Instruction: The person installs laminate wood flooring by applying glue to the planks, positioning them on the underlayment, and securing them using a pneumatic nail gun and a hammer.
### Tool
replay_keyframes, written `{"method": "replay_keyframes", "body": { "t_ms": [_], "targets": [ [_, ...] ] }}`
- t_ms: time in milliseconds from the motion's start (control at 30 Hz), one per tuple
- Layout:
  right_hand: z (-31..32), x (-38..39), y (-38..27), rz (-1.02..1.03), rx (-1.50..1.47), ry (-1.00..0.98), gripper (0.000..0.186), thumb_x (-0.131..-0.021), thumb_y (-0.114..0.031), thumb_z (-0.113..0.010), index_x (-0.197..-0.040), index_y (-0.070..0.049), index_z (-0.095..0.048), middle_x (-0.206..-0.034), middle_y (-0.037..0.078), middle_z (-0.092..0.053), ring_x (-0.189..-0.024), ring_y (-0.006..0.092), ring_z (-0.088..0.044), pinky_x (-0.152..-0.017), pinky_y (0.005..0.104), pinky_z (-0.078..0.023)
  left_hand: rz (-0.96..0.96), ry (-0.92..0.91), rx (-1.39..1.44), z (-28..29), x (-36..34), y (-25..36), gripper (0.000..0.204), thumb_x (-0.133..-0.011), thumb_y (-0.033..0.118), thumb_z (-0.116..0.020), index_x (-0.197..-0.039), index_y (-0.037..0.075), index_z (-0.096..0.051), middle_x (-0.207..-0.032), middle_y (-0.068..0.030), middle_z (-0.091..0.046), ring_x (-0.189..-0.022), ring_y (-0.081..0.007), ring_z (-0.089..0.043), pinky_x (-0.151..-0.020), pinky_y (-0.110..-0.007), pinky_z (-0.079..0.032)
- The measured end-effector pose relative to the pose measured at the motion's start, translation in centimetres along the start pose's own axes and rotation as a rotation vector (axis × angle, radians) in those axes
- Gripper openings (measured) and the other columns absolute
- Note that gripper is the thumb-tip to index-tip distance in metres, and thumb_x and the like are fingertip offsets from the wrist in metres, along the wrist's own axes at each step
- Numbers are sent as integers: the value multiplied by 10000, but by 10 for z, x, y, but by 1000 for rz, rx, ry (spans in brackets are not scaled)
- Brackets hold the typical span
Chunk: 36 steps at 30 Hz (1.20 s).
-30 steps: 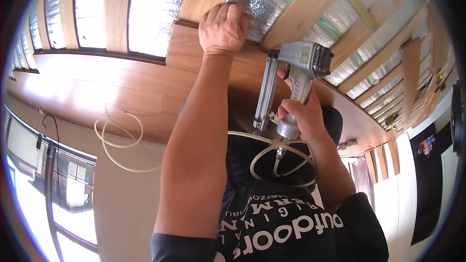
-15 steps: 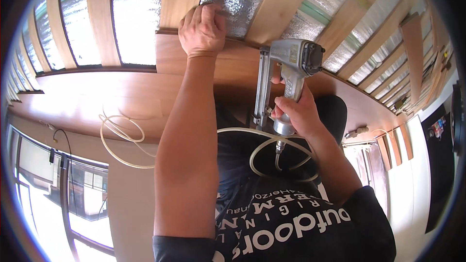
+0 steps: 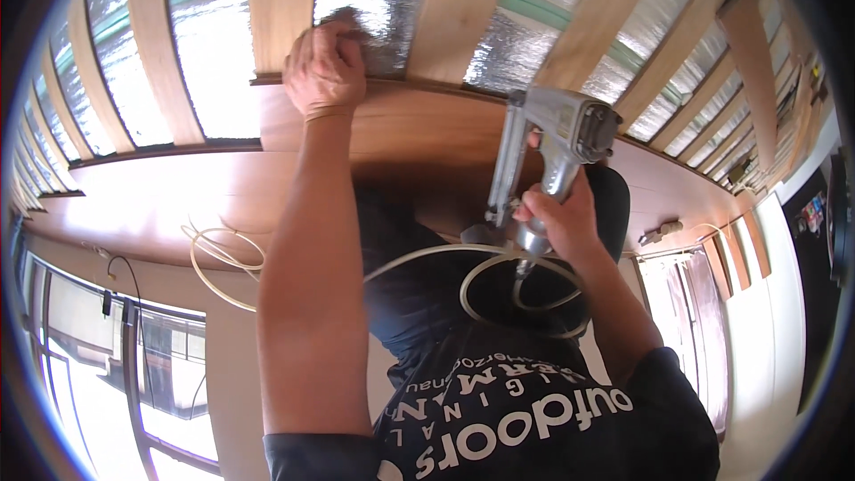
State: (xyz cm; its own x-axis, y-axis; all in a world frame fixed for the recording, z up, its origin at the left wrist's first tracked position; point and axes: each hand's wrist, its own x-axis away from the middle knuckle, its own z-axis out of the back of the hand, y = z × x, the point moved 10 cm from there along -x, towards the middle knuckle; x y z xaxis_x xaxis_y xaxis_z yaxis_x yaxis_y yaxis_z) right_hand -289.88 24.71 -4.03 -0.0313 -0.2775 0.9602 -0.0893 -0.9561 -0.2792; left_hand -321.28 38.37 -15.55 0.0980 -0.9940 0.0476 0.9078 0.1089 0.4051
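My right hand (image 3: 570, 218) is wrapped round the handle of a silver nail gun (image 3: 574, 120), its slim magazine turned to the left. A pale air hose (image 3: 419, 254) runs from the base of the handle and loops over my lap. Beside the far edge of a reddish-brown floorboard (image 3: 436, 120), my left hand (image 3: 328, 71) is closed, its fingers curled. Whatever those fingers hold, if anything, is hidden. The nail gun is tilted above the floorboards, apart from them.
Pale wooden battens (image 3: 459, 13) run across silver foil (image 3: 525, 44) beyond the boards, over a green strip (image 3: 543, 7). A loose board (image 3: 753, 71) lies across battens at the right. More hose (image 3: 218, 249) coils at the left, near a window (image 3: 165, 356).
The view has shifted a little. The nail gun in my right hand has moved slightly right and nearer me, away from my left hand. My left hand stays at the same board edge.
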Motion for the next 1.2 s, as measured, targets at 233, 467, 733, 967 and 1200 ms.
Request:
{"method": "replay_keyframes", "body": {
  "t_ms": [233, 467, 733, 967, 1200],
  "targets": [
    [77, -7, -6, -22, -201, -23, 708, -848, 67, -564, -1511, -11, -329, -1589, 162, -435, -650, 145, -581, -675, 375, -588, 4, 35, -43, -2, 1, 1, 127, -847, 129, -616, -876, 220, -699, -867, -18, -719, -878, -273, -703, -774, -429, -553],
    [72, -9, 13, -111, -114, -89, 680, -874, 63, -569, -1512, -9, -344, -1579, 162, -444, -719, 143, -643, -704, 354, -592, 32, 15, -91, -6, 3, -3, 118, -869, 120, -591, -901, 203, -667, -896, -29, -739, -881, -291, -709, -767, -436, -560],
    [77, -7, 17, -104, -62, -93, 589, -887, 75, -564, -1455, -5, -429, -1403, 102, -546, -713, 129, -623, -706, 334, -581, -15, 13, -74, -4, 3, 2, 119, -884, 127, -588, -945, 196, -664, -901, -41, -740, -878, -306, -706, -765, -445, -561],
    [105, -7, 18, -103, -8, -103, 649, -891, 83, -549, -1510, -11, -375, -1583, 81, -471, -702, 125, -614, -708, 319, -567, 5, 8, -97, -6, 4, -2, 105, -898, 149, -594, -948, 195, -674, -891, -70, -733, -858, -321, -703, -748, -456, -561],
    [116, -2, 28, -63, -5, -74, 518, -920, 52, -570, -1415, 15, -422, -1354, 86, -579, -678, 144, -596, -685, 343, -575, 22, 1, -113, -9, 4, -7, 100, -901, 173, -604, -954, 210, -680, -887, -85, -727, -851, -341, -698, -725, -468, -555]
  ]
}}
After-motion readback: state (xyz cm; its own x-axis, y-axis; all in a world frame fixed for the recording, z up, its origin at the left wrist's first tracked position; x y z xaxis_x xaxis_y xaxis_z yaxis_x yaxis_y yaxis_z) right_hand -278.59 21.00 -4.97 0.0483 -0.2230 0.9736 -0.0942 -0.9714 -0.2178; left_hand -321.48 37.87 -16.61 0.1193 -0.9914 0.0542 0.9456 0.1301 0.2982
